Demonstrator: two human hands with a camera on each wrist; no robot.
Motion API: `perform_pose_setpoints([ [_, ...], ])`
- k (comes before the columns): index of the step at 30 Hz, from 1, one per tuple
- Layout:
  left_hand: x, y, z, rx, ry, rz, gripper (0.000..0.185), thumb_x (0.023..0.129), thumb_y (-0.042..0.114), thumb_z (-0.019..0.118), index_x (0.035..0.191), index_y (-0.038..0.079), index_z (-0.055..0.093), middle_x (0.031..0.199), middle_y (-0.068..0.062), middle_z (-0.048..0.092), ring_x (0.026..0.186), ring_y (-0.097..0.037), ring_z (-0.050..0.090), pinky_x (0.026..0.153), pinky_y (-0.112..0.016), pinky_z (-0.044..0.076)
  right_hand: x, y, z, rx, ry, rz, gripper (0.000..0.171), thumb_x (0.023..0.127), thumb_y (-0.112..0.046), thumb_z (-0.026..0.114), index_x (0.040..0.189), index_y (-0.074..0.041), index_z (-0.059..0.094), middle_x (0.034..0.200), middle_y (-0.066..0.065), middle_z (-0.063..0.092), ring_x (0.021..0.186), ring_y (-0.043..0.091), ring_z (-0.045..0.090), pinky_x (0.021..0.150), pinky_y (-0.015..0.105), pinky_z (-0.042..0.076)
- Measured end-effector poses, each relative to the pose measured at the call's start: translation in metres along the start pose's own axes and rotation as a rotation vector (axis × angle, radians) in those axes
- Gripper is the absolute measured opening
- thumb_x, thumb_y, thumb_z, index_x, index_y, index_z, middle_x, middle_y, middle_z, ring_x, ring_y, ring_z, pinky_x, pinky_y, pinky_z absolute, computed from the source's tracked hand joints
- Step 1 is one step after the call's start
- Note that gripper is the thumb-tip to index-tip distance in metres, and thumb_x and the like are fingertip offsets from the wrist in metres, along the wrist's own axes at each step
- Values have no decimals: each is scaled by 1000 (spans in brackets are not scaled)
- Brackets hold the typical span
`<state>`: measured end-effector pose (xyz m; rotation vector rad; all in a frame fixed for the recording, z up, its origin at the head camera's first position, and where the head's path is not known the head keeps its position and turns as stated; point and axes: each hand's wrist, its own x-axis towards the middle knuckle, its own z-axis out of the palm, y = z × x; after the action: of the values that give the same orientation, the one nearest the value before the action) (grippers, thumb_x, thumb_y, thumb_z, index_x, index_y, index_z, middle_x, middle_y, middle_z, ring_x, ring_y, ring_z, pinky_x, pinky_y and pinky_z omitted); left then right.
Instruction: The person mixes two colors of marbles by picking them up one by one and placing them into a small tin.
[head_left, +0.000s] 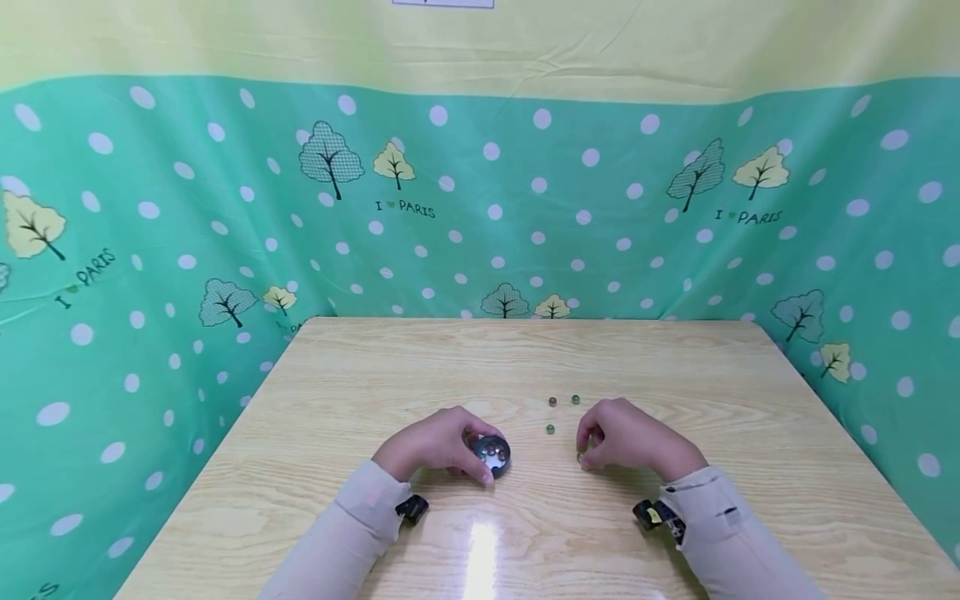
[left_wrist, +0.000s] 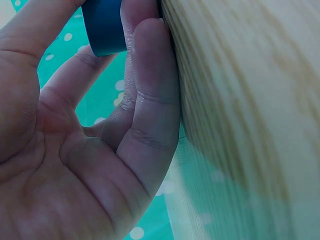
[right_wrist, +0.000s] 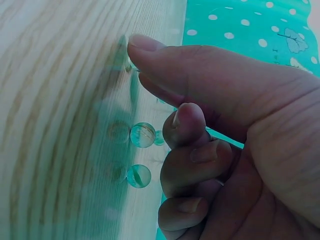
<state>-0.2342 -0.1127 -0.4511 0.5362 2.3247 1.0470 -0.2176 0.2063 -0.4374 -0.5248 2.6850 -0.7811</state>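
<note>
Your sleeves [head_left: 352, 529] are pale greyish-beige. Small black wrist cameras [head_left: 412, 509] sit at your cuffs [head_left: 378, 493] (the right shows yellow).

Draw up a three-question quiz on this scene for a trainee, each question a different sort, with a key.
1. Which hand grips the small round container?
2. True or false: the container is empty.
3. In the head view, besides the marble that the right hand pinches, how many marbles lie on the table?

Key:
1. The left hand.
2. False; small balls show inside.
3. Three.
</note>
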Motion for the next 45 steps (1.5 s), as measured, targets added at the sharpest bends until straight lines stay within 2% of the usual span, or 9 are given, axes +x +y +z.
perform_pose_setpoints([
  [18,1,-1,0,3,3,-4,59,69,27,98,123,28,76,105,2,72,82,-19,67,67,-36,59,1,-3,-1,-14,4,7,18,79,-14,91,78,-23,75,68,-4,60,62,11,52,55,26,45],
  [45,-2,2,1,13,7,13,59,69,24,98,124,22,76,106,0,73,81,-18,67,66,-36,59,7,-9,8,-42,94,-93,11,84,-20,87,88,-24,77,64,-7,55,57,6,48,55,24,43],
])
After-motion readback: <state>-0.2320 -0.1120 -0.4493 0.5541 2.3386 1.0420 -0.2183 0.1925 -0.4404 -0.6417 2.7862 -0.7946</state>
